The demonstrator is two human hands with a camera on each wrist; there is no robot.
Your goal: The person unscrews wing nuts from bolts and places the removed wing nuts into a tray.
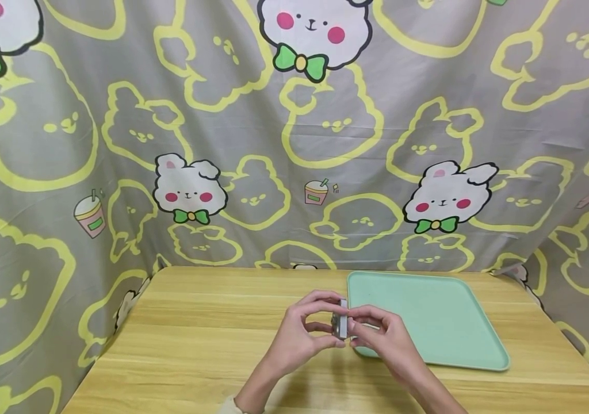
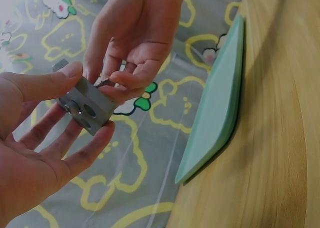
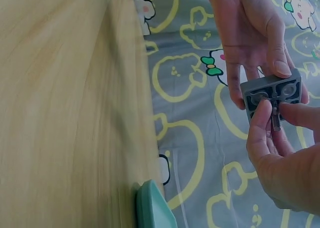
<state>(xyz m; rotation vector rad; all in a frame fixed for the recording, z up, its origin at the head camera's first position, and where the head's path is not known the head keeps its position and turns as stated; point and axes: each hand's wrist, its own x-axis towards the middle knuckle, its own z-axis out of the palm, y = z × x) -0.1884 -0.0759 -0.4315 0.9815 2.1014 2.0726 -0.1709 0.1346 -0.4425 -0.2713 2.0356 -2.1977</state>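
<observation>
Held up over the table is a small grey square block (image 1: 343, 323), turned on edge. My left hand (image 1: 299, 333) grips it by its edges between thumb and fingers. Round holes show on one face of the block in the left wrist view, while the right wrist view shows a ribbed, hollow face with round recesses. At that hollow face my right hand (image 1: 385, 333) pinches a small dark metallic pin-like piece (image 3: 276, 120) between thumb and fingertip. The piece stands at the middle of the block, its inner end hidden.
A pale green tray (image 1: 429, 316) lies on the right side of the wooden table (image 1: 211, 322), just beyond the right hand. Behind the table hangs a grey curtain (image 1: 253, 132) with cartoon bears and rabbits, which continues along both sides.
</observation>
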